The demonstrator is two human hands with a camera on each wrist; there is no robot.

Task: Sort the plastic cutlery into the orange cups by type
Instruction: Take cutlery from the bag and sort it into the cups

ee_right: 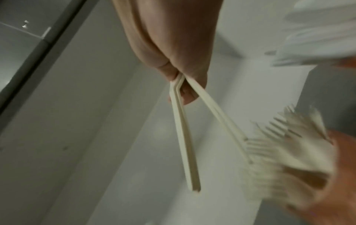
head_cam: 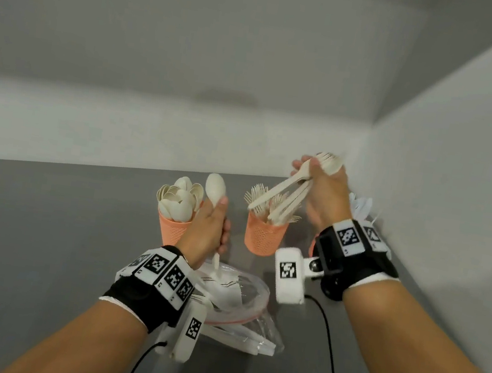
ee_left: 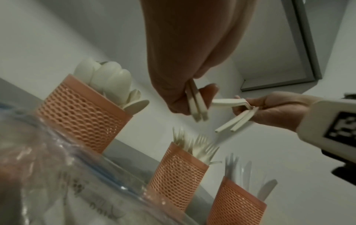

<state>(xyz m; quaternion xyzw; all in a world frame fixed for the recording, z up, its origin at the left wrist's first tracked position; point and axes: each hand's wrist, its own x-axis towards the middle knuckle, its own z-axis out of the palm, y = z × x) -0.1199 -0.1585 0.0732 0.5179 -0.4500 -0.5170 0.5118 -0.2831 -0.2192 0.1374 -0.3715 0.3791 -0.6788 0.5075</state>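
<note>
My left hand (head_cam: 214, 226) grips cream spoons (head_cam: 215, 187) by the handles, bowl end up, just right of the orange mesh cup (head_cam: 172, 230) full of spoons. The left wrist view shows two handles (ee_left: 196, 106) sticking out below that hand (ee_left: 179, 85). My right hand (head_cam: 321, 190) holds a bundle of cream forks (head_cam: 284, 193), tines up. Their handles slant down over the orange fork cup (head_cam: 263, 238). From the right wrist, the handles (ee_right: 185, 137) hang from the hand (ee_right: 173, 57) beside the blurred fork cup (ee_right: 331, 175). A third orange cup (ee_left: 237, 204) holds white knives.
A clear zip bag (head_cam: 241, 302) with more cutlery lies on the grey table (head_cam: 41, 236) between my wrists. White walls close in behind the cups and on the right. White knives (head_cam: 360, 204) show behind my right wrist. Black cables trail from both wrist cameras.
</note>
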